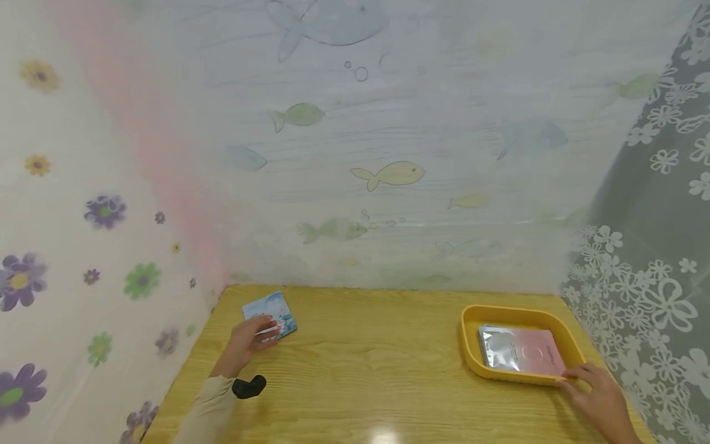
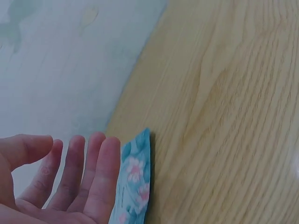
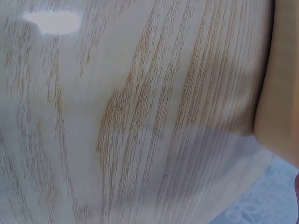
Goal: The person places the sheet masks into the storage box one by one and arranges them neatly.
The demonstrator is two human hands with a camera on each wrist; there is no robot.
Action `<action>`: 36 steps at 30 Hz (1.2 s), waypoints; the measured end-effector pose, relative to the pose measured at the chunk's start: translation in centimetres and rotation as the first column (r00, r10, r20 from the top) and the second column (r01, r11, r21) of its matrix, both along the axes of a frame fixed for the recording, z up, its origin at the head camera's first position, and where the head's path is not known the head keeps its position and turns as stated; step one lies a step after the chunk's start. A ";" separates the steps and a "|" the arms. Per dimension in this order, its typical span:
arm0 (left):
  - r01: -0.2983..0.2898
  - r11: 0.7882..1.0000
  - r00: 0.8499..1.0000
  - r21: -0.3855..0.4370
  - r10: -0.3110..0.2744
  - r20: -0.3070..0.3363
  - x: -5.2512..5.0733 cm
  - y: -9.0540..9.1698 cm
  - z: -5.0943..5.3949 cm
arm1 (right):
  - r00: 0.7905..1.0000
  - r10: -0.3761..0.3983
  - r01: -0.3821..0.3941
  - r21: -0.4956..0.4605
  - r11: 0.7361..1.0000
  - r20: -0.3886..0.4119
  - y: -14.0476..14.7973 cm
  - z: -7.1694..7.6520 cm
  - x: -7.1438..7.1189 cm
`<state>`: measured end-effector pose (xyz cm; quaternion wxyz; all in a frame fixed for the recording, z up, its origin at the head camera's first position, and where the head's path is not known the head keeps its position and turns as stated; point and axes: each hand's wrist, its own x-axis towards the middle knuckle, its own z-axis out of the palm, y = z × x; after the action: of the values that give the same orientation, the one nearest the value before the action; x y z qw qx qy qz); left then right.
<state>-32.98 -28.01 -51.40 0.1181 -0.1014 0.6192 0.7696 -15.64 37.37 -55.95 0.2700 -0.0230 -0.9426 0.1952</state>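
Observation:
At the far left of the table lies a blue flat packet (image 1: 285,319) printed with pink flowers. My left hand (image 1: 248,345) is over its near edge, fingers extended and thumb apart. In the left wrist view the flowered packet (image 2: 134,179) shows beyond the fingers (image 2: 103,179), and nothing is between thumb and fingers. A yellow tray (image 1: 470,354) stands at the right, holding a pink and silver packet (image 1: 524,351) with another edge showing beneath it. My right hand (image 1: 598,394) pinches the tray's near right corner. The right wrist view shows only the tray's side wall (image 3: 282,84).
The wooden table (image 1: 377,364) stretches between the two hands. A fish-printed curtain (image 1: 388,246) hangs along its back edge, with flowered curtains at left and right. A black wrist device (image 1: 249,387) is at the left sleeve.

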 end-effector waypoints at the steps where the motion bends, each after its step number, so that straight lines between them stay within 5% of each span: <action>1: -0.022 1.000 1.000 0.018 0.021 0.014 0.2 -0.4 0.0 | 1.000 0.000 0.000 -0.001 1.000 0.000 0.0 0.0 0.0; 6: -0.118 0.993 0.992 0.024 0.117 0.046 0.9 -1.8 -0.6 | 1.000 -0.004 0.004 0.009 1.000 -0.011 0.0 0.1 0.0; 11: -0.188 0.980 0.977 -0.065 0.194 0.092 1.8 -2.2 -1.2 | 1.000 0.001 -0.001 0.022 1.000 -0.021 0.4 0.0 0.3; 18: -0.301 0.944 0.925 -0.138 0.324 0.197 2.4 -2.2 -2.4 | 0.999 0.014 -0.013 0.018 1.000 -0.048 1.1 -0.2 0.7; 22: -0.375 0.899 0.897 -0.228 0.414 0.154 2.1 -1.8 -3.5 | 0.998 0.027 -0.026 0.020 0.999 -0.056 1.2 -0.3 0.7; 25: -0.403 0.824 0.882 -0.398 0.467 0.072 1.9 -1.4 -4.4 | 0.999 0.025 -0.024 0.015 1.000 -0.045 1.2 -0.4 0.7; 28: -0.441 0.753 0.854 -0.488 0.519 0.028 1.8 -1.0 -5.0 | 0.999 0.024 -0.024 0.002 1.000 -0.027 1.1 -0.3 0.8; 30: -0.457 0.723 0.838 -0.517 0.546 0.022 1.8 -0.9 -5.3 | 0.999 0.029 -0.029 -0.004 1.000 -0.025 1.1 -0.2 0.8; 31: -0.487 0.727 0.820 -0.483 0.571 0.033 1.9 -0.8 -5.3 | 0.999 0.034 -0.035 -0.009 0.999 -0.031 1.1 -0.2 0.8; 33: -0.505 0.732 0.814 -0.457 0.580 0.031 2.1 -0.8 -5.2 | 0.998 0.046 -0.047 -0.015 0.999 -0.053 1.2 -0.2 0.7; 36: -0.506 0.781 0.830 -0.367 0.557 0.041 2.6 -0.9 -4.9 | 0.997 0.052 -0.053 -0.016 0.998 -0.061 1.3 -0.1 0.6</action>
<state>-30.36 -28.90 -56.29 -0.0783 -0.3472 0.6783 0.6428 -15.08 38.64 -56.04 0.2928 0.0054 -0.9326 0.2111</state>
